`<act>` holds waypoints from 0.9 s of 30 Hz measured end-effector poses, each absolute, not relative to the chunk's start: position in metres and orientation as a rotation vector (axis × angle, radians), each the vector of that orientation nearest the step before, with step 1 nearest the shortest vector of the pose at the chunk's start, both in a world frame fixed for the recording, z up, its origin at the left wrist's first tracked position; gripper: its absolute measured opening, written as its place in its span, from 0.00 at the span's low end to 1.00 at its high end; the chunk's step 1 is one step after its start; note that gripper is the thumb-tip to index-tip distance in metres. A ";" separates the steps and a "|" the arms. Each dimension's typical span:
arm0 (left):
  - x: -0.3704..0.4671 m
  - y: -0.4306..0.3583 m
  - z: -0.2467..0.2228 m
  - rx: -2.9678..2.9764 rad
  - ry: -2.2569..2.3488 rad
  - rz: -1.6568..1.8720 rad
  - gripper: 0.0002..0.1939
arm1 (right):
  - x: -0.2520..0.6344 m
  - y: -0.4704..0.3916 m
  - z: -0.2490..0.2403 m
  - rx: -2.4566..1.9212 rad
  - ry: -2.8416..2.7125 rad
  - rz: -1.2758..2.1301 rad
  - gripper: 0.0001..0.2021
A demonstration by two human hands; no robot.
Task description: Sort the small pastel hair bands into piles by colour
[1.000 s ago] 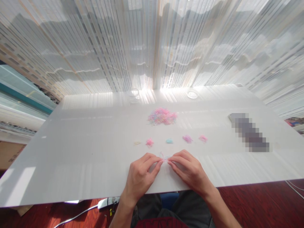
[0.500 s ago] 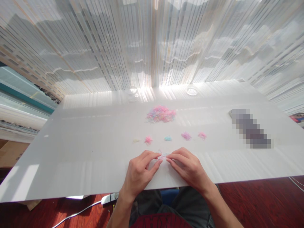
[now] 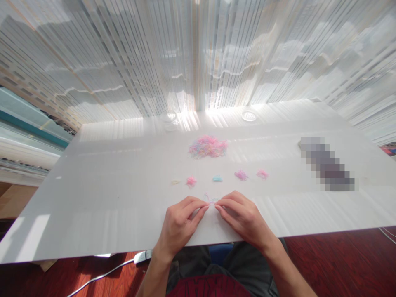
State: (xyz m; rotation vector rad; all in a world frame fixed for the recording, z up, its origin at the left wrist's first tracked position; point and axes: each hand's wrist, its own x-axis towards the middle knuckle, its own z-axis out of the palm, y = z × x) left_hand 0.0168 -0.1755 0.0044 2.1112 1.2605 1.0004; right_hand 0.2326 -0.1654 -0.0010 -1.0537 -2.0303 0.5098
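Note:
Between my fingertips is a small tangle of thin pastel rubber bands [image 3: 211, 201], pink and bluish, with loops sticking up on the far side. My left hand [image 3: 182, 219] pinches its left end between thumb and index finger. From the other side, my right hand [image 3: 240, 213] has thumb and forefinger closed on the right end. Beyond the hands lies a row of little sorted clumps: pale yellow bands [image 3: 175, 182], hot pink bands [image 3: 191, 181], blue bands [image 3: 217, 178], purple bands [image 3: 241, 175] and light pink bands [image 3: 262, 174]. Farther back sits a larger mixed pile of bands [image 3: 208, 147].
Everything lies on a white table [image 3: 102, 198]. A pixelated dark object [image 3: 327, 165] is at the right. Two clear round pieces, a left one [image 3: 170, 117] and a right one [image 3: 249, 116], stand near the sheer curtain [image 3: 198, 53]. A white power strip [image 3: 142, 256] shows below the table's front edge.
My left thumb and index finger have closed together on the bands, and the right fingertips have moved slightly inward. The whole view has shifted a little; the clumps stay in place on the table.

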 end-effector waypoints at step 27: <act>0.019 -0.172 0.005 2.181 1.282 1.007 0.04 | 0.316 -0.151 -0.004 -1.715 -1.508 0.024 0.11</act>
